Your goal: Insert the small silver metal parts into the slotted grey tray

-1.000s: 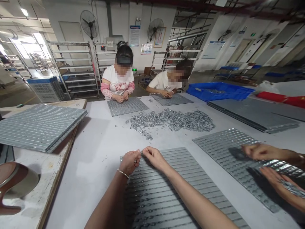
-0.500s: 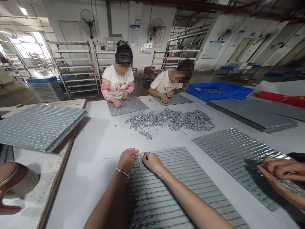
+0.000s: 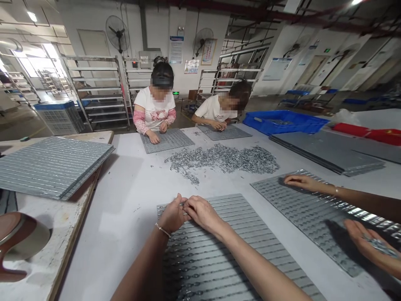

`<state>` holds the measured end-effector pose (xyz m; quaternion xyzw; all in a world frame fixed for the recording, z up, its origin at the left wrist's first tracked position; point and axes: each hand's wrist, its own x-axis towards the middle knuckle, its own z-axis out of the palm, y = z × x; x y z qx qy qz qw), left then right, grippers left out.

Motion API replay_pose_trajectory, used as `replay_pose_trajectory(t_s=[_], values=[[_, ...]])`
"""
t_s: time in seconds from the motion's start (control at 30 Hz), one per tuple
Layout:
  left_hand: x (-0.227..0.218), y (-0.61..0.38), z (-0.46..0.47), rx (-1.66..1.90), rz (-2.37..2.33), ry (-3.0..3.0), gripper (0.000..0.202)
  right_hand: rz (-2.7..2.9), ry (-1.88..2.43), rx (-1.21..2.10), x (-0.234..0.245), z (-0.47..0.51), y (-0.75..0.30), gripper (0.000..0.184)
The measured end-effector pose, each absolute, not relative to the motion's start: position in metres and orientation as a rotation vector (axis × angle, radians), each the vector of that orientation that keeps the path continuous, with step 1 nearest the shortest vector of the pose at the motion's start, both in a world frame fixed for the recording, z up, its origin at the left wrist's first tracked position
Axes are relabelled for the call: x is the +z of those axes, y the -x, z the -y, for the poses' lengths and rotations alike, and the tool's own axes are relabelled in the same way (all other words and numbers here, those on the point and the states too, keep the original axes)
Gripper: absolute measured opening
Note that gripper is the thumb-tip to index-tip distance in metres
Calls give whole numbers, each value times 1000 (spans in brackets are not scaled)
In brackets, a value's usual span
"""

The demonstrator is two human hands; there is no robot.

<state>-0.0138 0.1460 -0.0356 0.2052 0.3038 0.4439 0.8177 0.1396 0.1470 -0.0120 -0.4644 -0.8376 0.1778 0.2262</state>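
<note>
My left hand (image 3: 173, 215), a bracelet at its wrist, is half curled over the far left corner of a grey ridged board (image 3: 250, 234). A bit of shiny grey metal shows at its fingers. Against it, my right hand (image 3: 203, 212) has its fingertips pinched together; what is between them is hidden. Rows of small, shiny, pointed-oval metal pieces (image 3: 196, 276) lie along the left part of this board, in line with its ridges. Beyond the board is a loose heap of similar metal pieces (image 3: 225, 158).
To the right, a co-worker's hand (image 3: 299, 182) reaches over another ridged board (image 3: 282, 200); that person's open palm (image 3: 372, 246) holds metal pieces. Two people work across the table. A blue crate (image 3: 260, 125), stacked boards (image 3: 326, 152), ridged boards (image 3: 53, 163) and a mug (image 3: 25, 238) stand around.
My right hand has come up against my left, their fingers now meeting. At right, the co-worker's hands have parted, one reaching over their board and the other opening palm up.
</note>
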Motion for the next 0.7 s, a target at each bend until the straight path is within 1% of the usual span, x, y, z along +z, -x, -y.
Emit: replay_pose_trajectory(t_s=[0.1, 0.2, 0.27, 0.4, 0.53, 0.7], values=[[-29, 17, -144, 904, -716, -491, 39, 2168, 1271, 551, -13, -148, -143, 21], [-24, 20, -144, 883, -817, -546, 25, 1996, 1272, 674, -16, -152, -146, 23], [-23, 23, -146, 944, -861, -529, 15, 1908, 1265, 804, -23, -155, -147, 23], [-25, 31, -157, 1150, -937, -392, 16, 1820, 1320, 1012, -49, -158, -151, 22], [-24, 39, -163, 1272, -979, -275, 16, 1954, 1375, 950, -71, -153, -151, 17], [-22, 36, -160, 1257, -973, -214, 17, 2077, 1394, 803, -75, -151, -148, 20]])
